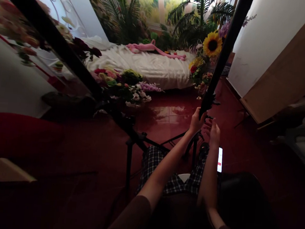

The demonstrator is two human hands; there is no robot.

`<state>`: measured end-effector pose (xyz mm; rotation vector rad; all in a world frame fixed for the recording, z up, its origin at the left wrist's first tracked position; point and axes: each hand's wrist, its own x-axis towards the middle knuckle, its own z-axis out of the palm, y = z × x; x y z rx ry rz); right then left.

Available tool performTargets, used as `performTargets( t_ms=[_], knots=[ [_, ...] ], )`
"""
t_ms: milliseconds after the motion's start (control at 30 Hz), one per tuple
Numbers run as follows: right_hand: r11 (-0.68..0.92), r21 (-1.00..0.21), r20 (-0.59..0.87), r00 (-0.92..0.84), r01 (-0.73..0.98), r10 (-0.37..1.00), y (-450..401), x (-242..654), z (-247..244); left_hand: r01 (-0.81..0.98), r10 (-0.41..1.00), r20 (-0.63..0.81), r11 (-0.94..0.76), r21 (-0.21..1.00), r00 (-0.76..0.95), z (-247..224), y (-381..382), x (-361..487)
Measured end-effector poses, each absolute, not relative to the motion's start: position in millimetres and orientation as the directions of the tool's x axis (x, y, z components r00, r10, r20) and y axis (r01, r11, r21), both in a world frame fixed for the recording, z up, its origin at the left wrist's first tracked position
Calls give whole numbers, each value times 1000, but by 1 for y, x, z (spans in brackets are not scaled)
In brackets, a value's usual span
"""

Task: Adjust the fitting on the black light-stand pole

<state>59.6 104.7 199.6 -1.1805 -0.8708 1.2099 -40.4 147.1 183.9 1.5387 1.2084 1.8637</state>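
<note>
My left hand (pixel 196 121) is wrapped around the lower part of a black stand pole (pixel 218 72), which leans up to the right. Just right of it, my right hand (pixel 214 132) is held up with its fingers apart, close to a small dark knob (pixel 209 117) on the pole. It does not appear to hold anything. Under the hands, the stand's dark legs (pixel 194 150) spread above the floor between my knees. A second black pole (pixel 64 55) slants across the left side, joined to another stand (pixel 131 141).
A lit phone (pixel 220 159) is beside my right forearm. Ahead, a white-draped low platform (pixel 156 70) bears a pink plush toy (pixel 144 48). Artificial flowers (pixel 133 86) and a sunflower (pixel 212 44) stand around it. A wooden board (pixel 281 72) leans at the right; red cloth (pixel 14 134) lies left.
</note>
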Motion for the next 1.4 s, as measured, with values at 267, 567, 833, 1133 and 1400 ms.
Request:
performTargets(
  t_ms=[267,567,833,1133,1400],
  knots=[
    [-69,-994,-82,165,-84,983,131,72,214,193,784,554,-519,833,-279,184,148,-39],
    [-31,-992,-50,166,-119,985,133,72,213,187,776,571,-539,821,-270,186,147,-40],
    [-64,-988,-71,44,-140,996,129,80,219,166,792,550,-524,835,-264,187,146,-40],
    [-20,-995,-18,-17,-98,1000,129,85,219,166,789,554,-528,833,-265,187,146,-40],
    [-35,-996,-32,-41,-84,999,130,91,219,181,786,558,-527,830,-266,185,148,-40]
  ],
)
